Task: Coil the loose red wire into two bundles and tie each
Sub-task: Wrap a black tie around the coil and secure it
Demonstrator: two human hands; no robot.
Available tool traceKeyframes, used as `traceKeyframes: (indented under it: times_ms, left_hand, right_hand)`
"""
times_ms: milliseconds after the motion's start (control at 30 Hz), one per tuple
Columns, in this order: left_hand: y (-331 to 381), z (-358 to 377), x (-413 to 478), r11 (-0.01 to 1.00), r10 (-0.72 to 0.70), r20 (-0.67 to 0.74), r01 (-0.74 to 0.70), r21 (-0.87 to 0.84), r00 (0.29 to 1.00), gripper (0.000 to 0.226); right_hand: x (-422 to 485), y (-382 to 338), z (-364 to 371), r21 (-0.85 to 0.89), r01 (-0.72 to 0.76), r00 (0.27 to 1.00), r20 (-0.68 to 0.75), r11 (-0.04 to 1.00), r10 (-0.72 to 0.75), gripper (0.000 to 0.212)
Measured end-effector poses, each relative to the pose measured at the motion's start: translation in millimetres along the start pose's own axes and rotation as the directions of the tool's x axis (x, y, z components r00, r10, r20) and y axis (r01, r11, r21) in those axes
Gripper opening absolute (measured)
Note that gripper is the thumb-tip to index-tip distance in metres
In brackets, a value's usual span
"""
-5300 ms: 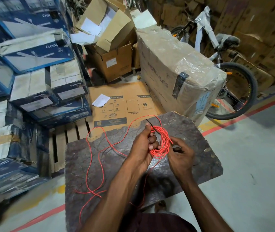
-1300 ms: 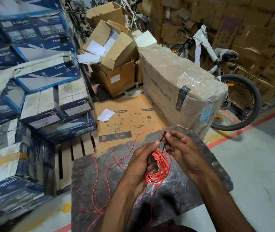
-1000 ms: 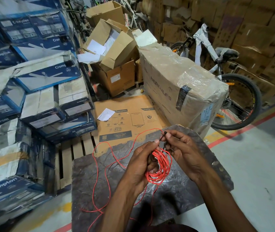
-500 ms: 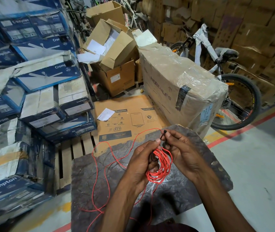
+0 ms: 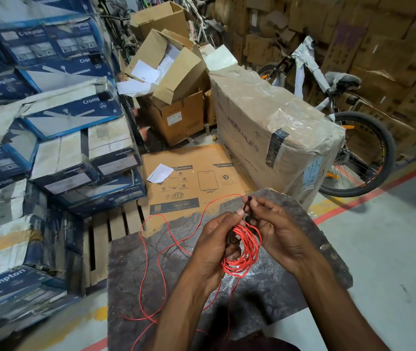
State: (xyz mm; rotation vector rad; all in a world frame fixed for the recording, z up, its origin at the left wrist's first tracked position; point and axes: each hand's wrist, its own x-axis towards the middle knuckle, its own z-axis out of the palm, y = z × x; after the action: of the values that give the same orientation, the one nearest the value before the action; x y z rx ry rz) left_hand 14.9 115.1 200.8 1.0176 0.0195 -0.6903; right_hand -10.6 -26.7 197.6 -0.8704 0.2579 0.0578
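Note:
A coil of thin red wire [image 5: 243, 252] hangs between both hands above a dark stone slab [image 5: 272, 290]. My left hand [image 5: 217, 245] grips the coil's left side, thumb on top. My right hand [image 5: 276, 229] pinches a thin black tie [image 5: 247, 205] at the top of the coil, its end sticking up past the fingertips. Loose red wire [image 5: 151, 262] trails from the coil in wide loops over the slab's left half and off its near edge.
Stacked blue and white Crompton boxes [image 5: 50, 138] fill the left. A flat brown carton [image 5: 191, 178] lies beyond the slab on a wooden pallet [image 5: 105, 236]. A plastic-wrapped large box [image 5: 272, 133] and a bicycle [image 5: 353, 138] stand at right. Grey floor with a red line [image 5: 379, 188] lies to the right.
Over five seconds the right hand rose from the coil's side to its top and took the black tie. In the last second both hands barely moved; the fingers shifted slightly on the tie.

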Motion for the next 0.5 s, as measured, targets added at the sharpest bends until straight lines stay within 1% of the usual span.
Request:
traceKeyframes:
  times_ms: [33, 67, 100, 167, 200, 367, 500]
  left_hand:
    - [0.6, 0.2, -0.1, 1.0, 0.003, -0.003, -0.003, 0.004, 1.0, 0.028]
    - [1.1, 0.5, -0.2, 1.0, 0.008, -0.007, -0.008, 0.006, 1.0, 0.027]
    - [1.3, 0.6, 0.1, 1.0, 0.014, -0.009, -0.014, 0.006, 1.0, 0.026]
    - [2.0, 1.3, 0.4, 1.0, 0.022, -0.011, -0.022, -0.002, 1.0, 0.026]
    - [2.3, 1.5, 0.6, 1.0, 0.026, -0.008, -0.026, -0.002, 1.0, 0.027]
    - [2.3, 0.3, 2.5, 0.999, 0.038, 0.0, -0.038, -0.019, 0.999, 0.027]
    - [1.2, -1.2, 2.9, 1.0, 0.027, 0.0, -0.027, -0.015, 1.0, 0.03]
  right_hand:
    - [-0.4, -0.6, 0.2, -0.002, -0.001, 1.0, -0.004, 1.0, 0.001, 0.02]
    - [-0.8, -1.4, 0.7, -0.005, -0.003, 1.0, -0.001, 1.0, 0.003, 0.016]
    - [-0.2, -1.6, -0.2, -0.012, 0.001, 1.0, 0.012, 1.0, -0.001, 0.021]
    - [1.3, -1.2, -0.5, -0.023, 0.02, 1.0, 0.02, 1.0, -0.02, 0.041]
    - [1.6, -0.2, -0.6, -0.015, 0.026, 1.0, 0.015, 1.0, -0.026, 0.046]
    - [2.4, 4.1, -0.9, 0.056, 0.053, 0.998, 0.024, 0.997, -0.055, 0.043]
    - [2.8, 4.3, -0.4, 0.089, 0.05, 0.999, 0.007, 0.995, -0.051, 0.044]
